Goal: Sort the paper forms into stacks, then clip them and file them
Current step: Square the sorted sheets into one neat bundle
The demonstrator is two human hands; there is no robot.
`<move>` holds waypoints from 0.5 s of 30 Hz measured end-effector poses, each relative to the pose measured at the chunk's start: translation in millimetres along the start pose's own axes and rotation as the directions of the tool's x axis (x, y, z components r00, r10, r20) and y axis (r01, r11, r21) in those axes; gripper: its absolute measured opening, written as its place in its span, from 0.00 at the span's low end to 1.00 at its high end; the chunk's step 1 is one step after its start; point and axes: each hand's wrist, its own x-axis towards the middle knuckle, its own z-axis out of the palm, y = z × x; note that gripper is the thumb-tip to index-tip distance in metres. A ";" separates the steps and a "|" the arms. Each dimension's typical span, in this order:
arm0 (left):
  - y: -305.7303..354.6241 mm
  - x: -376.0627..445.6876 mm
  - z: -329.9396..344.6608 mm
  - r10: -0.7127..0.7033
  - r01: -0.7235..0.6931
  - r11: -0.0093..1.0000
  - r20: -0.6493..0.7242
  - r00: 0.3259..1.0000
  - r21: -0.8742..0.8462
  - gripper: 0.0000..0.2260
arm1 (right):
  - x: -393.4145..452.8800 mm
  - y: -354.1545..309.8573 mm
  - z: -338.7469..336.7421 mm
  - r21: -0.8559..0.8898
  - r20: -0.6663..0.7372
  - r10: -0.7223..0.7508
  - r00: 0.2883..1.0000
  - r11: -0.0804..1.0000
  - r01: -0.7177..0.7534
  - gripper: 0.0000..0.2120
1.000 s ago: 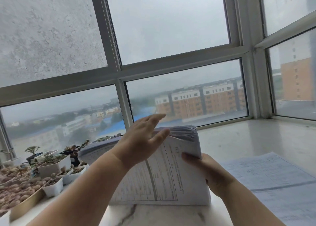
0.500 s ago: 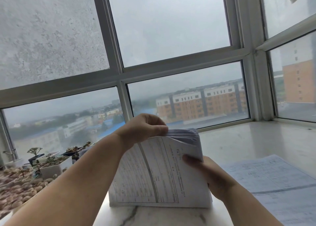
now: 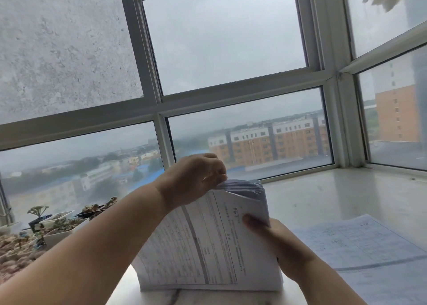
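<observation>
I see a thick stack of paper forms [image 3: 208, 247] standing on its lower edge on the pale marbled counter [image 3: 335, 196], leaning back toward the window [image 3: 231, 101], its printed front sheet facing me. My left hand [image 3: 196, 177] sits at the stack's top left corner, fingers curled over and pinching the upper edges of the sheets, which bend up slightly under the grip. My right hand [image 3: 275, 242] holds the stack's right side, thumb pressed flat on the front sheet; the other fingers go behind the paper, so I cannot tell how they lie. Both forearms reach in from the bottom of the view. Just right of the stack, more loose forms [image 3: 360, 247] lie flat on the counter, printed side up. At the far left, near the window, several small white pots of succulents [image 3: 57, 224] stand together beside a tray of brownish pebbles [image 3: 13, 249]. Outside the glass, orange and white buildings [image 3: 265, 143] show under a grey sky.
</observation>
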 end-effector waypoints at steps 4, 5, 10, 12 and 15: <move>-1.1 2.9 -12.7 0.354 -0.347 0.846 0.061 0.933 0.404 0.11 | 0.5 -1.2 0.0 -0.021 -0.003 0.007 1.000 1.000 -0.007 0.34; -2.0 2.5 -13.0 0.361 -0.362 0.844 0.080 0.929 0.396 0.12 | 0.5 -1.4 -0.1 -0.025 0.000 0.007 1.000 1.000 -0.007 0.34; 0.0 2.5 -12.6 0.074 -0.075 0.997 0.085 0.994 0.013 0.05 | 0.1 -1.7 -1.1 -0.021 -0.002 0.012 1.000 1.000 -0.012 0.34; 0.3 6.1 -11.1 -0.005 0.007 1.000 0.097 0.995 -0.023 0.03 | -0.6 -2.3 -0.7 -0.022 0.001 0.013 1.000 1.000 -0.013 0.34; 2.1 11.6 -12.2 -0.067 0.080 0.992 0.135 0.989 -0.094 0.04 | -1.2 -2.9 -0.3 -0.024 -0.002 0.019 1.000 1.000 -0.019 0.34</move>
